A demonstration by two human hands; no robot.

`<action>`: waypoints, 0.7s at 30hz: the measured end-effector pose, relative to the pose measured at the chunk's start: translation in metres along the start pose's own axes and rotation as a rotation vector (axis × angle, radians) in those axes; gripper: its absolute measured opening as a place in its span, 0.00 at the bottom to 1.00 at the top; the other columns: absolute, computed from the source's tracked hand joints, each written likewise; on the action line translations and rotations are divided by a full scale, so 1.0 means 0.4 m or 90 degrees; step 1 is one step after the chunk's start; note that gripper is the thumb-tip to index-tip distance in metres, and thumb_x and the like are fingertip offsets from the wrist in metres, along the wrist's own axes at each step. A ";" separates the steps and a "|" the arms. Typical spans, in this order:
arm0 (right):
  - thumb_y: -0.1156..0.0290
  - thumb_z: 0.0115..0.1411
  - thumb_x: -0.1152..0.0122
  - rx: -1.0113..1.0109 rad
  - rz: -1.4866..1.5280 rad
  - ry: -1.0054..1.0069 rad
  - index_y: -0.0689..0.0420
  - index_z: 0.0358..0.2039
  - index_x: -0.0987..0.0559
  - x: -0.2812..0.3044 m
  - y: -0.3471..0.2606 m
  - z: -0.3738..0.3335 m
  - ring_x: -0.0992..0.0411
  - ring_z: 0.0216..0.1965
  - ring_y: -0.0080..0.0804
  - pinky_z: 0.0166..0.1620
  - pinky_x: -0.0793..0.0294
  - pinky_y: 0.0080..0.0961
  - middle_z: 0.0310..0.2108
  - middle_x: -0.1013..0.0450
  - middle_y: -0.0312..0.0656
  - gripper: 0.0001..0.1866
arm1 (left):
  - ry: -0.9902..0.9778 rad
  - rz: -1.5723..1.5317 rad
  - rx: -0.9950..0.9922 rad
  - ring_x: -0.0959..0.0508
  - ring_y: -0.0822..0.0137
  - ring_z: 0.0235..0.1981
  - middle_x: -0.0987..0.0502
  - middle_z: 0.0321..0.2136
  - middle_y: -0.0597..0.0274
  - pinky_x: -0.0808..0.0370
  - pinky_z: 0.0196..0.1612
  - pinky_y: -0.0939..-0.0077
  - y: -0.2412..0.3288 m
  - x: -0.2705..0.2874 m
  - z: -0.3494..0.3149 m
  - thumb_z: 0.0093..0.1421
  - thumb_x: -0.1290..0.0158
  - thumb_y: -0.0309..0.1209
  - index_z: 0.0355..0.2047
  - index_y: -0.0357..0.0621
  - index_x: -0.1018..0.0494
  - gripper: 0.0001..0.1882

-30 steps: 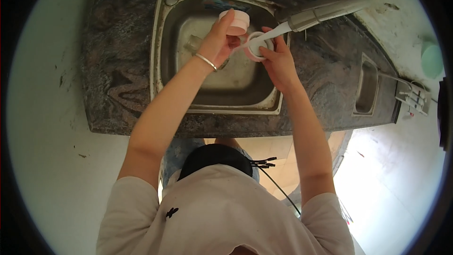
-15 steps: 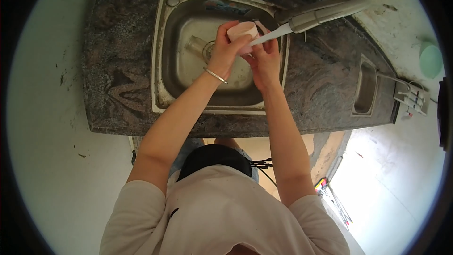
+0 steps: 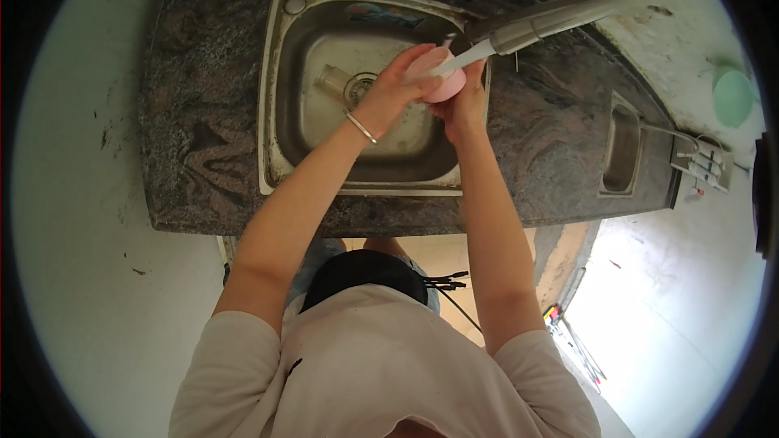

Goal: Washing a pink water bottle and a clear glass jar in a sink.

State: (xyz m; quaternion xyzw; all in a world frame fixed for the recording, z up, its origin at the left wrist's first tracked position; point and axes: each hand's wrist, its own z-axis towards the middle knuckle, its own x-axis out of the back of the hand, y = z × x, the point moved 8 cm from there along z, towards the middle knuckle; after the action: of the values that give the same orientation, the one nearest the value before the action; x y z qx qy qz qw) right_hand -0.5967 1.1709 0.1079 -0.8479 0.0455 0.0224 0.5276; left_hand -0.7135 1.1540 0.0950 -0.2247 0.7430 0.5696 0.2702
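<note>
Mid-rinse I'd say: both hands, left hand (image 3: 395, 91) and right hand (image 3: 462, 104), have fingers wrapped round the pink cup (image 3: 445, 79), tap (image 3: 519, 31) stream hitting just above them; setting down remains.

Before you, a dark mottled stone counter (image 3: 203, 146) carries a steel sink (image 3: 280, 97), with a clear glass (image 3: 331, 79) lying inside.

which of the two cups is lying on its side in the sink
The clear glass beside the drain lies on its side on the sink bottom. The pink cup is held up under the faucet by both hands.
</note>
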 end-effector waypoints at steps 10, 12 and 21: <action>0.61 0.60 0.43 -0.049 0.061 -0.192 0.59 0.56 0.38 -0.037 -0.014 -0.058 0.25 0.38 0.33 0.36 0.21 0.30 0.42 0.29 0.44 0.28 | 0.018 0.010 -0.029 0.31 0.69 0.52 0.31 0.51 0.61 0.32 0.52 0.74 0.037 0.014 -0.003 0.56 0.43 0.29 0.58 0.42 0.40 0.30; 0.68 0.57 0.39 -0.142 0.004 -0.228 0.59 0.56 0.38 -0.042 0.005 -0.055 0.26 0.41 0.32 0.40 0.22 0.31 0.44 0.30 0.44 0.29 | 0.018 0.033 -0.041 0.31 0.70 0.51 0.30 0.49 0.62 0.32 0.51 0.74 0.043 0.028 -0.006 0.57 0.44 0.30 0.58 0.42 0.39 0.28; 0.61 0.56 0.39 0.297 -0.300 -0.063 0.65 0.56 0.39 -0.084 -0.079 -0.057 0.27 0.40 0.32 0.44 0.27 0.27 0.42 0.29 0.48 0.33 | 0.046 -0.181 0.022 0.30 0.71 0.46 0.28 0.45 0.64 0.35 0.51 0.76 0.013 0.019 -0.017 0.58 0.44 0.34 0.52 0.42 0.34 0.23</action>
State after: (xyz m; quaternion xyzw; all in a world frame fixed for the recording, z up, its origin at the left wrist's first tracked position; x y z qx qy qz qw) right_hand -0.6271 1.1662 0.1490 -0.6897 -0.1734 -0.0698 0.6996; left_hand -0.7234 1.1484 0.0953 -0.3436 0.7225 0.5042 0.3251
